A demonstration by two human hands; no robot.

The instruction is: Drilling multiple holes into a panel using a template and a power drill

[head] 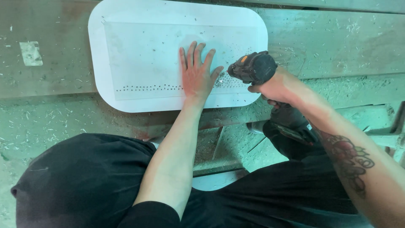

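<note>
A white panel with rounded corners (126, 25) lies flat on a worn workbench (50, 114). A clear rectangular sheet (143, 50) rests on top of it, with a row of small dark holes (147, 88) along its near edge. My left hand (197, 74) presses flat on the sheet, fingers spread, just above that row. My right hand (280, 86) grips a black cordless drill (253, 67), its nose pointing at the sheet close to my left fingertips. The drill's tip is hidden behind its body.
Pale shavings and dust cover the bench around the panel. A small pale label (31, 53) sticks to the bench at far left. My dark trousers (84, 177) fill the bottom of the view. A raised ledge (337, 5) runs along the back right.
</note>
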